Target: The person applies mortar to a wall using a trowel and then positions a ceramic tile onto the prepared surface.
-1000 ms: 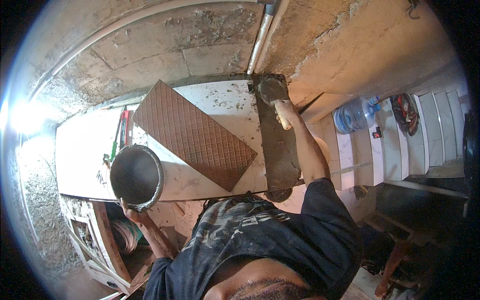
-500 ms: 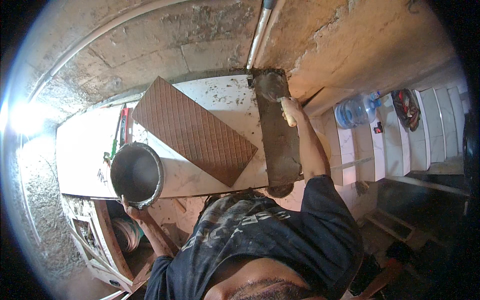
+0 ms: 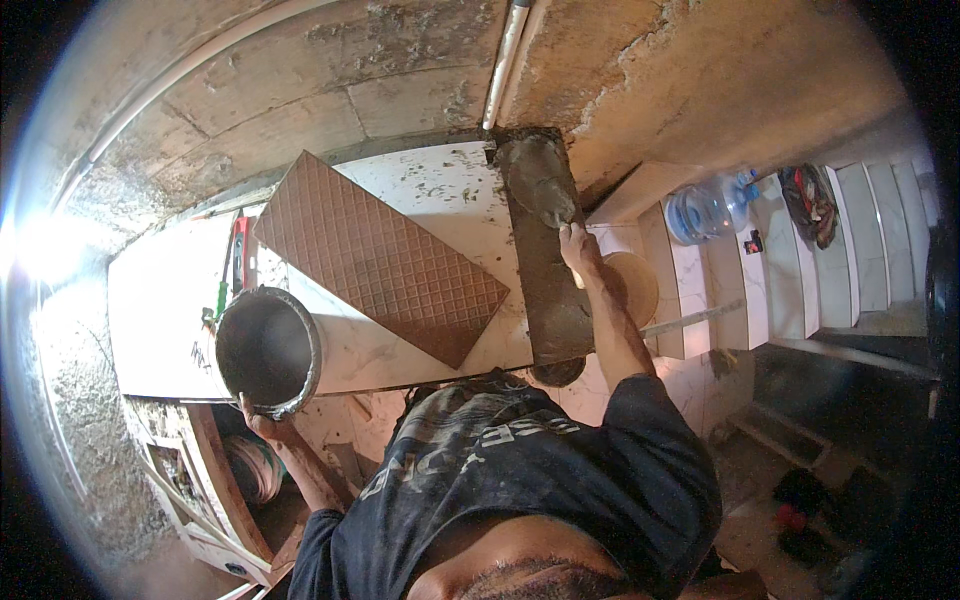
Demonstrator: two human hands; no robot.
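My right hand (image 3: 582, 250) is closed on the pale handle of a trowel (image 3: 556, 208), whose blade lies in grey wet mortar on a strip (image 3: 555, 315) at the right end of the white marbled slab (image 3: 165, 300). My left hand (image 3: 265, 423) grips the near rim of a mortar-stained bucket (image 3: 266, 355) standing on the slab's near edge. Between the bucket and the mortar strip a tile (image 3: 380, 265), ribbed brown back up, lies diagonally. A red level (image 3: 241, 243) and a green-handled tool (image 3: 221, 300) are beside the bucket.
Tiled stairs (image 3: 862, 240) at the right hold a water jug (image 3: 690, 212) and a dark bag (image 3: 810, 205). A round pale object (image 3: 630, 285) is beside my right forearm. Pipes (image 3: 507, 65) run along the stained walls. A cluttered cabinet (image 3: 200, 480) stands lower left.
My right hand and trowel have moved down the mortar strip toward my body, with a smeared patch now above the blade. My left hand stays on the bucket rim.
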